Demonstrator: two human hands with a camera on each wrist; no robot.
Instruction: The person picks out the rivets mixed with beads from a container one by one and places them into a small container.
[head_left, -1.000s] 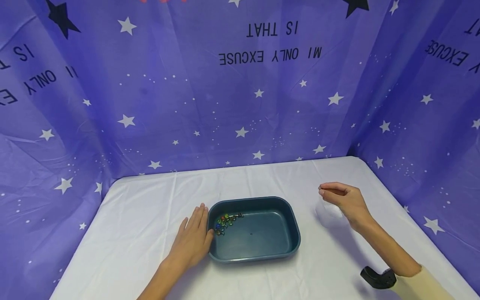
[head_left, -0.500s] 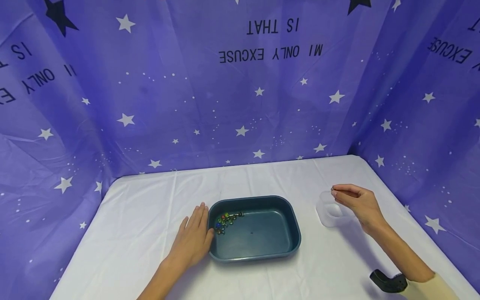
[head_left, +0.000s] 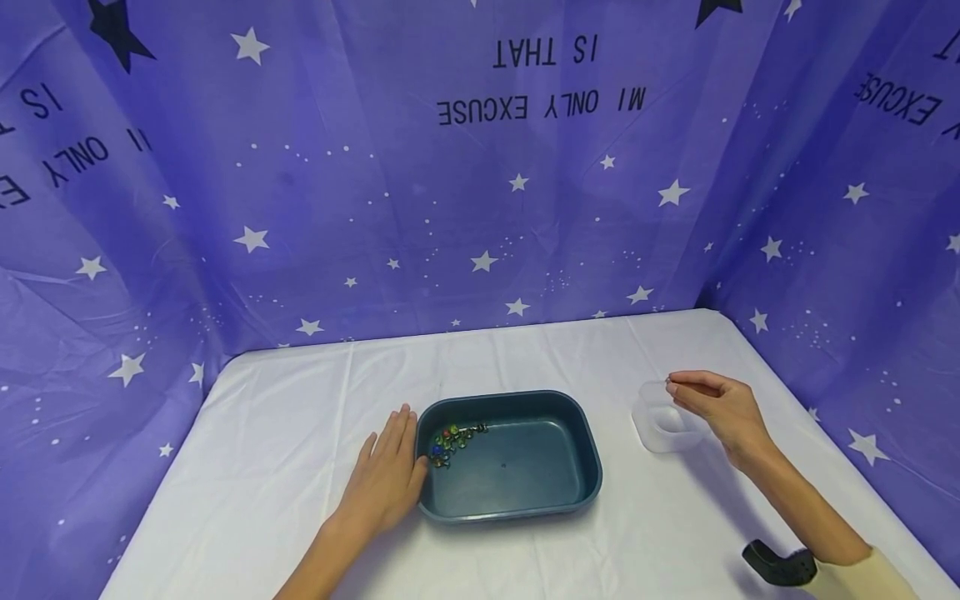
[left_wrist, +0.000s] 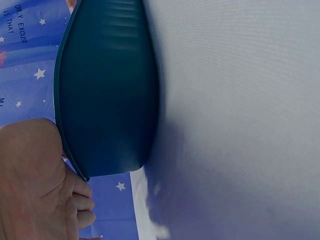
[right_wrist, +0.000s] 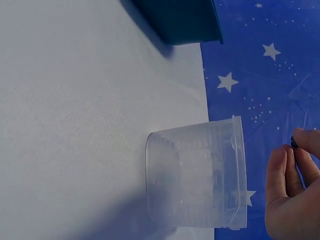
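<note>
My left hand (head_left: 384,483) lies along the left end of a dark teal tub (head_left: 510,517), fingers straight and thumb at the rim. Inside that tub, several colourful glass marbles (head_left: 452,442) cluster near the left end. On the right, my right hand (head_left: 726,413) is raised over a clear plastic container (head_left: 647,427), pinching a small dark marble (right_wrist: 294,142) between thumb and fingertips. In the right wrist view the marble is beyond the container's rim level, outside the plastic. The hand hides part of the container in the head view.
A white cloth (head_left: 300,442) covers the table. Purple star-printed curtains (head_left: 420,208) rise behind it and at both sides. A black curved device (head_left: 778,567) sits at the right wrist by a cream sleeve (head_left: 862,579).
My right hand has moved a little to the right, still pinching the marble, and more of the clear container now shows. The left hand and the tub have stayed put.
</note>
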